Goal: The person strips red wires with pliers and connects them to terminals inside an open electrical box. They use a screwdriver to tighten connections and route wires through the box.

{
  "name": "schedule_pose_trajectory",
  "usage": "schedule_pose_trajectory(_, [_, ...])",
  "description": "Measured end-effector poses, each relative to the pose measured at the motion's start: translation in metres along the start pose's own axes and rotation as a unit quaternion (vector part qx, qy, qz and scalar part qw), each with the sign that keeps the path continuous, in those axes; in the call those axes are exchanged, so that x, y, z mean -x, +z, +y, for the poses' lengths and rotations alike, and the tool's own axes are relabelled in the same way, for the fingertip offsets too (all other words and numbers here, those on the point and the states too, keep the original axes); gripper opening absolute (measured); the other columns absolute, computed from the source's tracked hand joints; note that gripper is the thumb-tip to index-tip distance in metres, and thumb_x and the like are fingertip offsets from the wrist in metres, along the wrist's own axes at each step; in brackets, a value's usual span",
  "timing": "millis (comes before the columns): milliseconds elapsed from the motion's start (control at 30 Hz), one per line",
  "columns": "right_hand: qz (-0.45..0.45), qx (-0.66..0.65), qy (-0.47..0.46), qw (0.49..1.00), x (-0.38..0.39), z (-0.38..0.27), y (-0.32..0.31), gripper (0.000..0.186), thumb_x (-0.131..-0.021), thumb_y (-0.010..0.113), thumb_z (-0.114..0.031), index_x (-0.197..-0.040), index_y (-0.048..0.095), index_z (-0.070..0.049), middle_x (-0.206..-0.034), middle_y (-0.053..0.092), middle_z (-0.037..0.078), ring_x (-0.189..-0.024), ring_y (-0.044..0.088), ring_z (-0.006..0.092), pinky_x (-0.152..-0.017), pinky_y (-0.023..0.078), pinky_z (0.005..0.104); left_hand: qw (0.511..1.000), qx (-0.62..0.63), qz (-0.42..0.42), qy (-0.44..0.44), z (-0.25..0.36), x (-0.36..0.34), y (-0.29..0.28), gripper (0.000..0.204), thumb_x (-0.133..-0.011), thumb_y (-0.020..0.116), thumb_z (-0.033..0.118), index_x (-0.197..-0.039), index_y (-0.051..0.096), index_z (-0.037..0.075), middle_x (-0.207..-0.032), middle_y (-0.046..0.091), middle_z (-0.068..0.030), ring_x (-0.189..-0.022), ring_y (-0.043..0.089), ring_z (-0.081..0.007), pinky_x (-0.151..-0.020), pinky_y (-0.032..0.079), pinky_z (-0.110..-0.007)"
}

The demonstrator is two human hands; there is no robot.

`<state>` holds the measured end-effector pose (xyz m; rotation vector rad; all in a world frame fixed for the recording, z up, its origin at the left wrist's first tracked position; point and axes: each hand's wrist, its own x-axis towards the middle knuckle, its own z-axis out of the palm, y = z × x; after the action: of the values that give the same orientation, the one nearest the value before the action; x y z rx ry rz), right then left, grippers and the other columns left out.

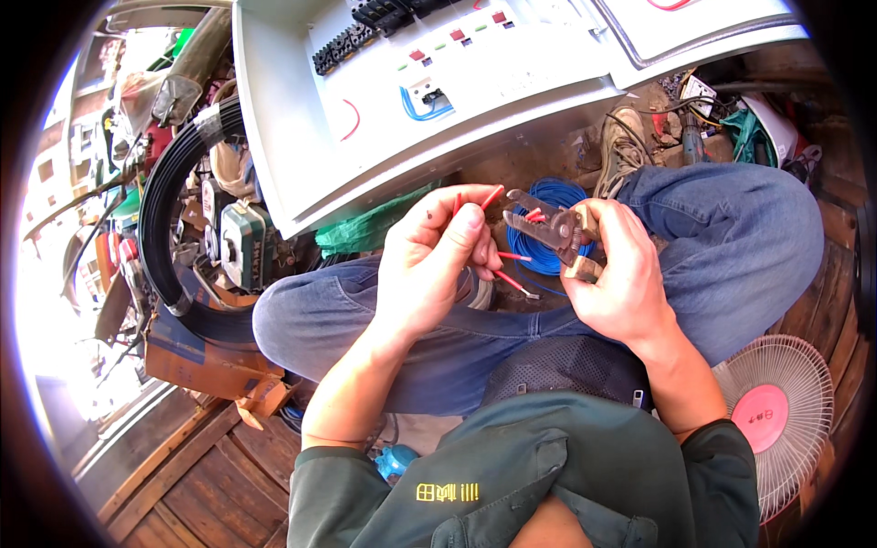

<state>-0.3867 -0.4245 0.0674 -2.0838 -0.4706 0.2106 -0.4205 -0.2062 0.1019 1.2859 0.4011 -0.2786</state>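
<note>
My left hand (429, 256) pinches several red wires (512, 282) between thumb and fingers. One wire end points up to the right, and others stick out below the fingers, one with a bare pale tip. My right hand (630, 274) is closed around the handles of wire-stripping pliers (553, 233). Their jaws stand slightly apart, close to the upper wire end, and a bit of red shows at the jaws. I cannot tell whether that is wire. Both hands are above my lap, in front of a white metal electrical box (301, 173).
Inside the box are black terminal parts (343, 47) and white breakers (425, 91) with blue wire. A blue wire coil (555, 194) lies beyond my hands. At left are a thick black cable coil (155, 219) and a cardboard box (206, 352); at right, a fan (790, 393).
</note>
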Motion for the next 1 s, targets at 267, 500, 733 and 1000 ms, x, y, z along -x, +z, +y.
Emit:
schedule_pose_trajectory(267, [-0.006, 0.007, -0.005, 1.000, 0.001, 0.000, 0.006, 0.052, -0.062, 0.076, -0.004, -0.110, 0.055, -0.001, -0.094, 0.059, 0.016, -0.089, 0.058, 0.0357, -0.080, 0.046, 0.0438, 0.999, 0.009, -0.013, -0.032, 0.001, 0.007, 0.003, 0.013, -0.105, 0.054, 0.013, -0.109, 0.056, 0.001, -0.083, 0.061, -0.0028, -0.069, 0.056, -0.0064, -0.062, 0.048, -0.021])
schedule_pose_trajectory(500, [-0.025, 0.012, -0.018, 0.999, 0.001, -0.001, 0.006, 0.053, -0.062, 0.074, -0.007, -0.111, 0.054, 0.000, -0.096, 0.059, 0.015, -0.090, 0.058, 0.0352, -0.081, 0.045, 0.0433, 1.000, -0.004, -0.016, -0.002, -0.007, 0.008, 0.010, 0.008, -0.105, 0.055, 0.013, -0.104, 0.054, 0.004, -0.078, 0.052, -0.0008, -0.063, 0.038, -0.0052, -0.057, 0.031, -0.022])
schedule_pose_trajectory(733, [-0.024, 0.000, -0.018, 1.000, 0.002, -0.003, 0.006, 0.052, -0.063, 0.073, -0.007, -0.111, 0.054, 0.000, -0.096, 0.059, 0.015, -0.090, 0.058, 0.0353, -0.082, 0.045, 0.0436, 0.998, 0.027, -0.047, 0.044, -0.014, 0.008, 0.006, 0.009, -0.104, 0.056, 0.010, -0.110, 0.056, 0.003, -0.095, 0.057, 0.0017, -0.075, 0.043, -0.0011, -0.064, 0.037, -0.018])
schedule_pose_trajectory(1000, [-0.015, -0.004, -0.025, 1.000, 0.003, -0.003, 0.007, 0.051, -0.064, 0.073, -0.006, -0.111, 0.054, 0.000, -0.095, 0.059, 0.016, -0.090, 0.059, 0.0355, -0.082, 0.046, 0.0435, 0.997, 0.031, -0.050, 0.046, -0.015, 0.008, 0.006, 0.008, -0.103, 0.056, 0.009, -0.109, 0.055, 0.003, -0.093, 0.056, 0.0023, -0.074, 0.042, -0.0011, -0.064, 0.036, -0.018])
